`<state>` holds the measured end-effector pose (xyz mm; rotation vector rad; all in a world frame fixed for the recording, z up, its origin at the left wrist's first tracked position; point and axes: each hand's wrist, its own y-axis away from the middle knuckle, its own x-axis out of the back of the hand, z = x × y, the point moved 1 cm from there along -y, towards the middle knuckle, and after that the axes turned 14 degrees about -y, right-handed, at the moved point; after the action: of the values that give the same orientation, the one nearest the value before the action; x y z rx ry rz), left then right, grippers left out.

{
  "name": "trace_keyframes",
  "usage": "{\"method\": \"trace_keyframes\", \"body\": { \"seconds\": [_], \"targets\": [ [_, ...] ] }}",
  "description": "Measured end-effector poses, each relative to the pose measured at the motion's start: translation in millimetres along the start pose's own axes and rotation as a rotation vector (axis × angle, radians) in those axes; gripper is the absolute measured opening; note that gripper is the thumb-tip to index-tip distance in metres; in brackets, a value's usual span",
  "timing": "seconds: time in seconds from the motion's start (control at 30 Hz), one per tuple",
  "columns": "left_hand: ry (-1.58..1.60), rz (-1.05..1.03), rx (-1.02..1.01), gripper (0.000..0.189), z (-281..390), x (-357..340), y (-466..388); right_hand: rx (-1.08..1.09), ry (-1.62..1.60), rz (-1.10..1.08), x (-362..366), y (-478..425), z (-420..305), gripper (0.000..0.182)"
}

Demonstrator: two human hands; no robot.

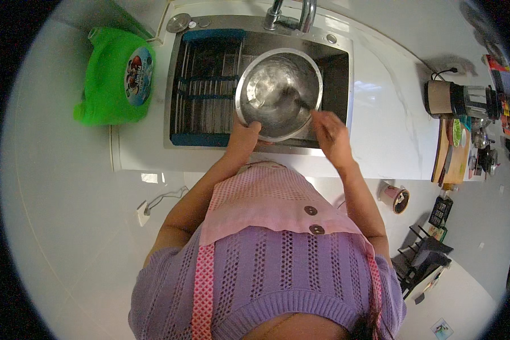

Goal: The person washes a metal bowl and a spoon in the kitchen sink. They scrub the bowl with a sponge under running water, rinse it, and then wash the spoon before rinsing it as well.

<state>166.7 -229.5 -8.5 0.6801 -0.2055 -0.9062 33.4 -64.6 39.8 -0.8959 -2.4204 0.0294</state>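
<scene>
A round stainless steel bowl (pixel 268 95) is held over the right part of the sink, its inside facing up toward me. My left hand (pixel 243 135) grips its near left rim, thumb over the edge. At the near right rim my right hand (pixel 332 135) has its fingers closed around a thin utensil (pixel 302 103) that reaches into the bowl. Motion blur hides what kind of utensil it is. Whatever the bowl contains cannot be made out; its wall looks shiny and streaked.
The steel sink (pixel 335 87) holds a drying rack (pixel 206 100) with blue ends on the left. A chrome faucet (pixel 291 19) stands behind. On the left is a green jug (pixel 119 78). Rightward are a blender (pixel 463 101), a wooden cutting board (pixel 457 163) and a knife (pixel 446 165).
</scene>
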Motion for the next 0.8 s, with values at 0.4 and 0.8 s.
{"method": "trace_keyframes", "body": {
  "seconds": [0.4,0.8],
  "targets": [
    [-0.07,-0.018,-0.002,0.061,-4.9,1.1,-8.0,-0.273,-0.174,-0.053,-27.6,18.2,1.8,0.016],
    [-0.033,-0.094,-0.005,0.053,-8.5,5.7,-6.7,-0.006,0.093,0.062,-24.0,11.2,25.8,0.022]
  ]
}}
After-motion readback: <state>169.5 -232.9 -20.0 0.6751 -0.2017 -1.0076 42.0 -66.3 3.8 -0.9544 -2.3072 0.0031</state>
